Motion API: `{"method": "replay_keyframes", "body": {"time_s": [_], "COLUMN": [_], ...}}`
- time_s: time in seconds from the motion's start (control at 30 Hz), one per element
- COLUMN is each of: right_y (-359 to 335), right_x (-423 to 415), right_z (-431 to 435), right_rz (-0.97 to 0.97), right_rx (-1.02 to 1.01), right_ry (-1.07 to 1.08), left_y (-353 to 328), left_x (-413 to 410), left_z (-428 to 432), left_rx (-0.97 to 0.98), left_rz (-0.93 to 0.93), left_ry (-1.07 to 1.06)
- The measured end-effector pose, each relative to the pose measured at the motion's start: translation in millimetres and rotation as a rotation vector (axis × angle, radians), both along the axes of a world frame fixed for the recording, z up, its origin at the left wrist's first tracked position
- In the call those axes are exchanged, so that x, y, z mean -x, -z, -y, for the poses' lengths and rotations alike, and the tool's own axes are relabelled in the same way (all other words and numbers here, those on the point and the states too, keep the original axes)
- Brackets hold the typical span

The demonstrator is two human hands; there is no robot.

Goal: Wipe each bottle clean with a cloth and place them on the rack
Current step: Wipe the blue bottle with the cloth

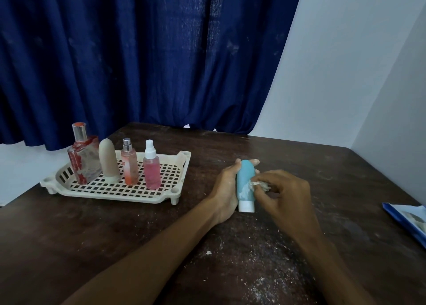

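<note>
A person's two bare hands work over a dark wooden table. The left hand grips a blue tube, fingers curled round its far side, the tips showing past its rounded top. The tube's white cap points toward the person, below the palm. The right hand pinches a crumpled white cloth in its fingertips and presses it against the tube's right side. Well left of the left fingers stands a cream rack holding four upright bottles: a square glass one, a beige one, an orange spray and a pink spray. White crumbs dot the table beneath the wrists.
</note>
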State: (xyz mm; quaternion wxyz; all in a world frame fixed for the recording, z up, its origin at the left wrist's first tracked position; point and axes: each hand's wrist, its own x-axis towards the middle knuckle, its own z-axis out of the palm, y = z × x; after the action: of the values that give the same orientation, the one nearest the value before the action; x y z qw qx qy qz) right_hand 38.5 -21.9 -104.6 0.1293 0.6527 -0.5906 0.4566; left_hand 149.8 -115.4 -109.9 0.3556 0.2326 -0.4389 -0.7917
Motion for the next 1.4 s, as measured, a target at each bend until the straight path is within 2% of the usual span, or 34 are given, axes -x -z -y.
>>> {"method": "replay_keyframes", "body": {"time_s": [0.13,0.27,0.43,0.6,0.77,0.93,1.1,1.27,1.4], "right_y": [-0.8,-0.2,0.7,1.7,2.0,2.2,1.6,2.2,1.1], "right_x": [-0.1,-4.7,1.9,-5.1,1.8,-4.6,1.9,-4.0,2.4], "right_z": [-0.1,-0.8,0.1,0.4,0.8,0.7,1.7,1.8,1.6], "right_rz": [0.002,-0.009,-0.009,-0.018,-0.020,-0.028,-0.015,-0.048,-0.020], "right_rx": [0.051,0.006,0.034,-0.011,0.010,-0.015,0.006,-0.036,-0.031], "right_ry": [0.009,-0.064,0.020,-0.059,0.013,-0.073,-0.012,-0.108,-0.044], "left_y": [2.7,2.3,1.9,1.8,0.5,1.2,-0.2,2.4,3.2], "left_x": [1.4,-1.0,1.0,-2.6,0.4,-0.8,0.7,-0.4,1.8], "left_z": [-1.4,0.7,-1.7,2.9,0.4,2.7,0.2,4.9,4.8], "left_rx": [0.058,0.034,0.011,0.012,0.017,0.028,0.023,0.022,-0.021], "left_rz": [0.038,0.029,0.008,0.005,-0.001,-0.002,-0.007,0.006,-0.017], "left_ry": [0.023,0.013,0.025,0.021,0.015,0.001,0.000,-0.004,-0.023]}}
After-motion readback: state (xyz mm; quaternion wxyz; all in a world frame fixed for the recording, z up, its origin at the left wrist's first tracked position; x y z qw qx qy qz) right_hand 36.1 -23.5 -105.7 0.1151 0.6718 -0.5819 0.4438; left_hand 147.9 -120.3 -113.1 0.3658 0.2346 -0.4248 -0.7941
